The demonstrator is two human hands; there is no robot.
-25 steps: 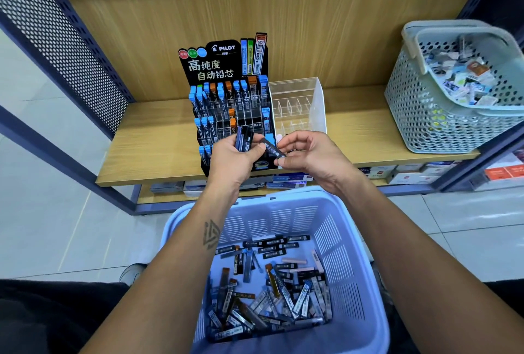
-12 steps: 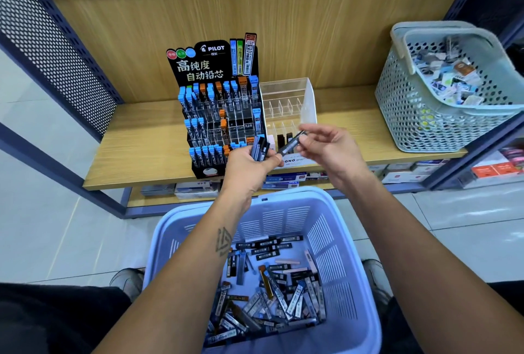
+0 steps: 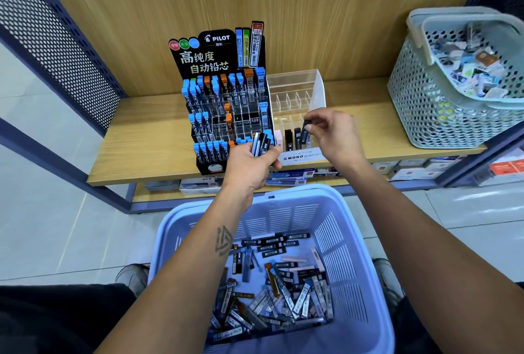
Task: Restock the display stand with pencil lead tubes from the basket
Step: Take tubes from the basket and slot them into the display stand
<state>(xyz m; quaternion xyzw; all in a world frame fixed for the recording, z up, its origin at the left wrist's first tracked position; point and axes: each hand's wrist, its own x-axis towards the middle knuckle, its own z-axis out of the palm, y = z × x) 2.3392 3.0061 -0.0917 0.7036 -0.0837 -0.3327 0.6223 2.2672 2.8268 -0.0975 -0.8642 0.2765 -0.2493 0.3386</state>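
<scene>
Head view: right hand [image 3: 337, 138] pinches one dark tube [image 3: 305, 132] upright over clear stand [image 3: 317, 84] slot for insertion; left hand [image 3: 249, 163] clutches spare tubes [image 3: 261, 143] as supply; basket [image 3: 377, 311] below.

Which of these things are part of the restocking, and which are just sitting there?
In the job:
blue basket of loose tubes
clear stand
left hand gripping a bundle
right hand pinching one tube

Just there:
Pilot stand
grey basket
boxes on the lower shelf
</scene>
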